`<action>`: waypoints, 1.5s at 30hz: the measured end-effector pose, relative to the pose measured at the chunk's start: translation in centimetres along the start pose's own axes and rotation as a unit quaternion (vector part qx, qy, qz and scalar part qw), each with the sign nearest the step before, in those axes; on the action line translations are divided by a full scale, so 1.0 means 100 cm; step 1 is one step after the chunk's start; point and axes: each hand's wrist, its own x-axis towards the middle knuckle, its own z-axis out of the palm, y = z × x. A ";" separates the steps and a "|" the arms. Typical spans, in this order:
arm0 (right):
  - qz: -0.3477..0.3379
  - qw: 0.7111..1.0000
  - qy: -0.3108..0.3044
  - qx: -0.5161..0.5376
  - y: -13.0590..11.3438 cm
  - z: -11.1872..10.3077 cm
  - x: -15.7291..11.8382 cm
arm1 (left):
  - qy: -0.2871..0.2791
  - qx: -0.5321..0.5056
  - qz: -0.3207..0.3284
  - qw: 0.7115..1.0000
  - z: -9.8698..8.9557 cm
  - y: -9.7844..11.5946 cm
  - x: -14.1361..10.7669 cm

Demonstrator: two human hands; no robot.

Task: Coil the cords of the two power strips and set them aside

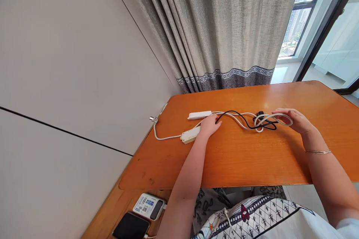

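Note:
On the orange table [157, 164] my left hand [209, 125] lies over the right end of a cream power strip [190, 135], its fingers curled round it near a black cable [242, 117]. Just behind is a white bar-shaped block [199, 115] with a white cable. My right hand [295, 119] is bent around a loop of white cable [284, 115] at the right end of the tangled cords. A black plug [260, 113] sits among the loops. What the left fingertips touch is partly hidden.
A white plug [153, 119] on its cord rests at the table's left edge by the pale wall panel. A power bank [148, 206] and a black phone [131, 226] lie on a lower wooden surface at the front left. A grey curtain [230, 26] hangs behind.

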 end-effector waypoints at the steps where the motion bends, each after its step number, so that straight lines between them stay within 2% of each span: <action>1: -0.006 1.000 -0.022 -0.003 0.001 0.004 0.000 | -0.001 0.003 0.005 1.000 0.001 0.001 0.000; 4: -0.004 0.996 -0.089 -0.028 0.003 0.016 0.001 | -0.006 -0.003 -0.002 1.000 0.004 0.002 0.000; 7: 0.024 0.980 -0.183 -0.069 0.001 0.025 0.001 | -0.001 -0.027 -0.018 0.999 0.004 0.002 0.000; 10: 0.065 0.957 -0.254 -0.125 -0.003 0.029 -0.002 | 0.046 -0.087 -0.033 0.995 0.001 0.000 0.000; 13: 0.108 0.943 -0.269 -0.164 -0.004 0.034 -0.005 | 0.114 -0.163 -0.035 0.979 -0.003 -0.006 0.001; 16: 0.140 0.941 -0.270 -0.150 -0.001 0.040 -0.006 | 0.180 -0.246 -0.028 0.952 -0.006 -0.013 0.002; 20: 0.088 0.965 -0.210 -0.132 0.002 0.047 -0.004 | 0.251 -0.370 -0.005 0.894 -0.014 -0.011 0.001; 22: 0.078 0.974 -0.162 -0.141 0.003 0.051 -0.001 | 0.275 -0.443 0.010 0.853 -0.022 -0.005 0.000; 25: 0.085 0.976 -0.091 -0.178 0.001 0.055 0.003 | 0.291 -0.567 0.028 0.770 -0.041 0.010 -0.003; 28: 0.017 0.971 0.001 -0.239 -0.009 0.058 0.011 | 0.259 -0.668 0.036 0.697 -0.064 0.030 -0.008; 29: -0.013 0.970 0.034 -0.241 -0.016 0.059 0.014 | 0.239 -0.688 0.041 0.685 -0.071 0.038 -0.009; 31: -0.056 0.976 0.073 -0.199 -0.031 0.064 0.022 | 0.188 -0.708 0.050 0.678 -0.081 0.054 -0.012; 33: -0.074 0.986 0.064 -0.134 -0.047 0.073 0.030 | 0.136 -0.720 0.060 0.678 -0.087 0.071 -0.015; 36: -0.080 0.990 -0.009 -0.113 -0.059 0.093 0.043 | 0.081 -0.735 0.075 0.669 -0.090 0.089 -0.018; 38: -0.058 0.985 -0.071 -0.148 -0.058 0.107 0.048 | 0.062 -0.742 0.081 0.662 -0.092 0.093 -0.019; 41: -0.019 0.970 -0.162 -0.178 -0.055 0.121 0.053 | 0.062 -0.754 0.089 0.648 -0.095 0.084 -0.019; 43: -0.008 0.980 -0.150 -0.130 -0.057 0.124 0.057 | 0.055 -0.756 0.098 0.645 -0.097 0.073 -0.018; 45: -0.012 0.997 -0.062 -0.043 -0.062 0.125 0.062 | 0.031 -0.745 0.107 0.658 -0.097 0.065 -0.018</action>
